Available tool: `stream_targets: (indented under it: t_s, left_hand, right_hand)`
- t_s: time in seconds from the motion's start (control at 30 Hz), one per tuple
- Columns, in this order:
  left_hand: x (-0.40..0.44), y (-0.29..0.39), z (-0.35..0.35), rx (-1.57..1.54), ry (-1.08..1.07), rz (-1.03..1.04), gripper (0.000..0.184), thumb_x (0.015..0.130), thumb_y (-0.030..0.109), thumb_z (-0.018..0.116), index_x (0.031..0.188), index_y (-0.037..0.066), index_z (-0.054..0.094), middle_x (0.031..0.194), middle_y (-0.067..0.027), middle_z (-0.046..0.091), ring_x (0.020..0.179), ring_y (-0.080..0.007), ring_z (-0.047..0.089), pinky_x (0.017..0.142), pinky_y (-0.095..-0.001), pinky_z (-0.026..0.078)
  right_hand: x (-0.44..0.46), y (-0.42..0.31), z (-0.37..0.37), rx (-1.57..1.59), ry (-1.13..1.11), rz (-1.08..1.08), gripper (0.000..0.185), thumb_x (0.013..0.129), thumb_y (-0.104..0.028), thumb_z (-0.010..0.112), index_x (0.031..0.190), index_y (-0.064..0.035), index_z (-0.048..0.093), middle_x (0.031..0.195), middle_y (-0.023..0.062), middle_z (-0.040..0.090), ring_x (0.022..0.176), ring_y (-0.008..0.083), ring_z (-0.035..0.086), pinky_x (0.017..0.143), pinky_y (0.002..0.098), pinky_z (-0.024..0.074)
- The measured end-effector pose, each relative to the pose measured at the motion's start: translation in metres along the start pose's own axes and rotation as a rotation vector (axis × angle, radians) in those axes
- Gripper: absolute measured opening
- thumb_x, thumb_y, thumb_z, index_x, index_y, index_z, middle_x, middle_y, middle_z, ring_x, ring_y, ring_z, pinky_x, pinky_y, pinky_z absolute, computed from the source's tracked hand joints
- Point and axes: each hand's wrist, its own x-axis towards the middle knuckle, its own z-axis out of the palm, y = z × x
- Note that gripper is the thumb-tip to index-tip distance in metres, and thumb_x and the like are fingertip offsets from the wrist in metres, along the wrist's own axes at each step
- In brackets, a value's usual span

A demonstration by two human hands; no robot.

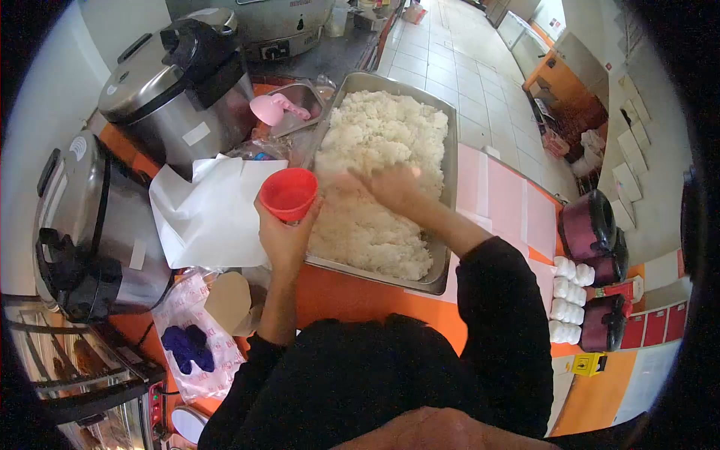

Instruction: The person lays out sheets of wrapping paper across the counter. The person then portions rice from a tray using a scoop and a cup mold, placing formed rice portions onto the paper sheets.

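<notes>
A large metal tray [451, 142] full of white rice [382, 135] lies on the orange counter in front of me. My left hand [285, 236] is wrapped round a red cup [289, 193] at the tray's left edge; the cup's mouth faces up and nothing shows inside. Over the middle of the rice is my right hand [390, 186], its fingers blurred and pointing left towards the cup. Whether those fingers hold anything cannot be made out. White paper sheets [214, 210] lie left of the cup.
Two large rice cookers [101, 232] stand at the left. A pink scoop [274, 109] rests by a small metal pan [304, 97] behind the paper. At the right are pink sheets [510, 195], white wrapped bundles [568, 300] and dark red pots [587, 225]. A blue cloth [187, 349] lies front left.
</notes>
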Motion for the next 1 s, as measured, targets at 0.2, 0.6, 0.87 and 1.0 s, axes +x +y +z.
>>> stream_targets:
  t_s: [0.2, 0.6, 0.87, 1.0]
  left_hand:
    - [-0.001, 0.004, 0.0, -0.023, -0.01, 0.0, 0.08, 0.065, 0.037, 0.084, 0.123, 0.0, 0.042, 0.114, -0.0165, 0.059, 0.105, -0.0282, 0.059, 0.089, -0.0365, 0.046]
    - [0.004, -0.005, 0.002, -0.019, -0.002, 0.047, 0.083, 0.064, 0.037, 0.084, 0.126, 0.001, 0.04, 0.113, -0.018, 0.06, 0.102, -0.0305, 0.061, 0.086, -0.038, 0.048]
    - [-0.001, 0.004, 0.003, 0.072, -0.004, 0.05, 0.083, 0.064, 0.038, 0.084, 0.126, 0.002, 0.041, 0.113, -0.0166, 0.061, 0.102, -0.031, 0.062, 0.084, -0.039, 0.049]
    - [-0.003, 0.005, 0.003, 0.073, -0.002, 0.041, 0.083, 0.064, 0.037, 0.084, 0.126, 0.003, 0.041, 0.113, -0.016, 0.061, 0.102, -0.0309, 0.062, 0.084, -0.0392, 0.049]
  right_hand:
    - [0.013, -0.032, -0.005, 0.27, -0.094, 0.206, 0.047, 0.086, -0.026, 0.052, 0.133, -0.0222, 0.046, 0.075, 0.0115, 0.066, 0.065, 0.0297, 0.065, 0.058, 0.0422, 0.05]
    - [-0.082, 0.001, -0.037, 0.267, -0.194, 0.081, 0.042, 0.09, -0.043, 0.049, 0.13, -0.032, 0.049, 0.071, 0.0103, 0.064, 0.066, 0.0287, 0.065, 0.059, 0.0446, 0.0502]
    - [-0.072, 0.002, 0.034, 0.323, -0.001, 0.451, 0.046, 0.088, -0.042, 0.049, 0.131, -0.0261, 0.049, 0.071, 0.0141, 0.065, 0.065, 0.0315, 0.064, 0.056, 0.0455, 0.0488]
    - [-0.087, -0.024, -0.017, 0.417, -0.041, 0.367, 0.039, 0.086, -0.029, 0.054, 0.125, -0.0236, 0.051, 0.076, 0.0117, 0.065, 0.073, 0.03, 0.066, 0.058, 0.0457, 0.051]
